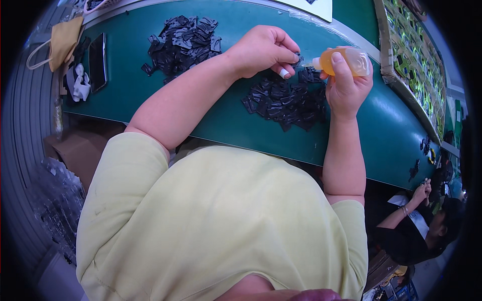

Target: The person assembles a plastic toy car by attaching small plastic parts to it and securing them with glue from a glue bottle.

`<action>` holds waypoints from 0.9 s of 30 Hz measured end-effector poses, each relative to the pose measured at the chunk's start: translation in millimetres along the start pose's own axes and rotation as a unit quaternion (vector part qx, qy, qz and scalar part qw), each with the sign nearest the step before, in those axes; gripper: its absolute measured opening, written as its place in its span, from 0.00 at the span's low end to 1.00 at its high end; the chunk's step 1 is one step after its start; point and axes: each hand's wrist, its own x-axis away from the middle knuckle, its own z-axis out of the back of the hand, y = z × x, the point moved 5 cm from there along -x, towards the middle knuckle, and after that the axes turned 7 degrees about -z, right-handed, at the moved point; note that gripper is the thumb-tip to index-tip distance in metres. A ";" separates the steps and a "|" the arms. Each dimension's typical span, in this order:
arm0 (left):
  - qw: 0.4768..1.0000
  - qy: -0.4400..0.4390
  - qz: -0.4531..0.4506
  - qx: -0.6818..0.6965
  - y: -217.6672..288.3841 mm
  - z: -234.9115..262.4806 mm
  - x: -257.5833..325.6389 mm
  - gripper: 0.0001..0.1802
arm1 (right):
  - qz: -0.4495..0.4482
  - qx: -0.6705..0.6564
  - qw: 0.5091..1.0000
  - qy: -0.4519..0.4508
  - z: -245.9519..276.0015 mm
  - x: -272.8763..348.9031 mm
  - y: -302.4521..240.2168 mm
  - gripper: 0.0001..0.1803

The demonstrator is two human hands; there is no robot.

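My right hand (pixel 347 83) is wrapped round a small squeeze bottle (pixel 355 61) of amber liquid, held on its side. Its pale nozzle (pixel 316 63) points left, toward a small dark piece (pixel 298 59) pinched in the fingertips of my left hand (pixel 263 52). White tape wraps one of my left fingers. Whether the nozzle's tip touches the piece is too small to tell. Below and between my hands lies a pile of small black plastic parts (pixel 288 103). Another heap of similar black parts (pixel 183 42) spreads beyond my left forearm.
A phone (pixel 98 62), a yellow face mask (pixel 64 44) and a white cloth (pixel 81 84) lie at the left end of the green table (pixel 226 133). Along the right edge stands a large framed tray (pixel 416 65). A co-worker (pixel 416 226) sits at lower right.
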 end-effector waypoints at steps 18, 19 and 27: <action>1.000 0.014 -0.015 0.008 2.1 1.3 -4.7 0.11 | -0.016 -0.159 0.985 0.071 26.4 -17.9 -6.2 0.06; 0.999 0.034 -0.017 0.013 -1.9 3.0 -9.8 0.11 | -0.024 -0.172 0.981 0.088 28.8 -15.6 -6.5 0.05; 0.930 0.222 -0.128 -0.264 47.4 23.7 -97.5 0.09 | -0.026 -0.169 0.982 0.086 21.8 -12.4 -6.9 0.06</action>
